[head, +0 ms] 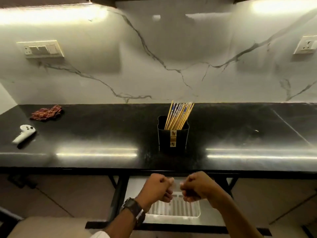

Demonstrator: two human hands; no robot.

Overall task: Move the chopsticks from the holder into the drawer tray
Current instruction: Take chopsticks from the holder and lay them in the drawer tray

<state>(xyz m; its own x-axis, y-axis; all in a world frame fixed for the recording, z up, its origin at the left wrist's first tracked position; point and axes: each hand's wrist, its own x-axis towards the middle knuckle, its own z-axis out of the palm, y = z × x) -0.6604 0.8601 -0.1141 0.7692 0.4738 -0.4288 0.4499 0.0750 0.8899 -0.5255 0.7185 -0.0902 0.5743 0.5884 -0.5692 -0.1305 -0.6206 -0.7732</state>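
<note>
While both hands hover curled over the tray (173, 210), chopsticks (179, 115) stand in the holder (173, 140) on the counter (96, 131) | bearing: straight ahead and above, between the hands | axis: near upright, tops leaning right | left hand (158, 188), right hand (197, 186): fists, nothing visibly held | nearer: neither, by my judgement

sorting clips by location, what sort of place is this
Most likely a home kitchen: a black stone countertop against a marble-look backsplash, chopsticks standing in a holder, and an open drawer below with a white slotted tray.
</note>
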